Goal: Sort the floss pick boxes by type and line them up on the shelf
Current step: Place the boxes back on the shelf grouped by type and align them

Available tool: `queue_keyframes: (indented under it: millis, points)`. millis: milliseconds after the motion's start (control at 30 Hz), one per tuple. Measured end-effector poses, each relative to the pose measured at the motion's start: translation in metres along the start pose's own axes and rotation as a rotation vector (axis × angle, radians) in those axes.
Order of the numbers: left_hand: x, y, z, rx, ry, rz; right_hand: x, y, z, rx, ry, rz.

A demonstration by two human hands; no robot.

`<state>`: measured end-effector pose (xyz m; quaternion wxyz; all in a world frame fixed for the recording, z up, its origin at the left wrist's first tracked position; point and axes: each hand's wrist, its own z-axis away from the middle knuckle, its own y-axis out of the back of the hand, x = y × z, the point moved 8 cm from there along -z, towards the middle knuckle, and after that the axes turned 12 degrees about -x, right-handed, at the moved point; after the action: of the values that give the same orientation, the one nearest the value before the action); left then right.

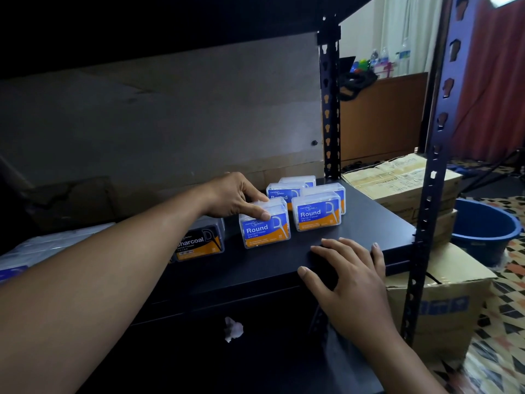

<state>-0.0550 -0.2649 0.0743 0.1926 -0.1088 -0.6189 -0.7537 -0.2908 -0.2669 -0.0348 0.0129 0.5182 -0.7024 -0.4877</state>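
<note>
On the dark shelf (369, 223) a black Charcoal box (200, 243) stands at the left, partly hidden by the left forearm. Just right of it the left hand (235, 197) grips the top of a blue-and-orange Round box (265, 230), fingers curled over its clear lid. Four more Round boxes (316, 214) stand in two rows close beside it, and nearer the front edge the right hand (349, 274) lies flat with fingers spread, holding nothing. Cardboard boxes (397, 180) and a blue tub (483, 231) sit farther right.
</note>
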Motion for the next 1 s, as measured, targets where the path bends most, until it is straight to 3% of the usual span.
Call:
queue_keyframes:
  millis: [433, 567, 667, 833, 1000]
  points:
    - [0.003, 0.003, -0.007, 0.06, -0.072, 0.048, 0.0, -0.001, 0.0, -0.004, -0.002, -0.007]
    - [0.007, 0.02, -0.009, 0.189, -0.141, 0.107, -0.001, 0.0, 0.0, 0.013, -0.01, -0.017]
    - [0.006, 0.027, -0.022, 0.234, -0.06, -0.007, -0.001, -0.002, -0.001, 0.018, -0.013, -0.017]
    - [0.008, 0.013, -0.053, 0.101, 0.056, -0.111, -0.003, -0.003, -0.002, 0.016, -0.018, -0.019]
    - [0.007, 0.01, -0.068, 0.126, 0.109, -0.21, -0.002, -0.002, -0.002, 0.015, -0.017, -0.024]
